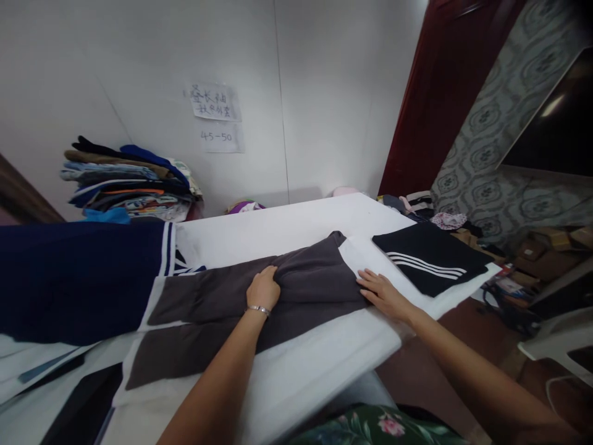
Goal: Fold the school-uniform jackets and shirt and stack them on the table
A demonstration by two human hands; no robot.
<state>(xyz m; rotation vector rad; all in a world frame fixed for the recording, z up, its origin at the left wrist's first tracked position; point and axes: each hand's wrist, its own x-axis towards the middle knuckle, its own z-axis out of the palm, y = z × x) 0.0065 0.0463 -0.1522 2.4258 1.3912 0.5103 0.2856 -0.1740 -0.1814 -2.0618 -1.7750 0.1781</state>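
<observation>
A pair of dark grey trousers [319,278] lies spread on the white table, its two legs pointing left and its wide top end to the right. My left hand [263,290], with a bracelet at the wrist, is closed on the cloth about midway along; the curled fingers are partly hidden. At the right end, my right hand [382,296] rests with fingers stretched out on the edge of the trousers. Folded black clothing with white stripes [430,256] lies just beyond the right hand.
Navy clothing with white stripes [83,278] covers the table's left side. Behind it rises a stack of folded clothes [130,182]. The white table [324,352] has its near edge before me. Paper signs [215,117] hang on the wall. A white plastic stool [560,340] and boxes [537,259] stand right.
</observation>
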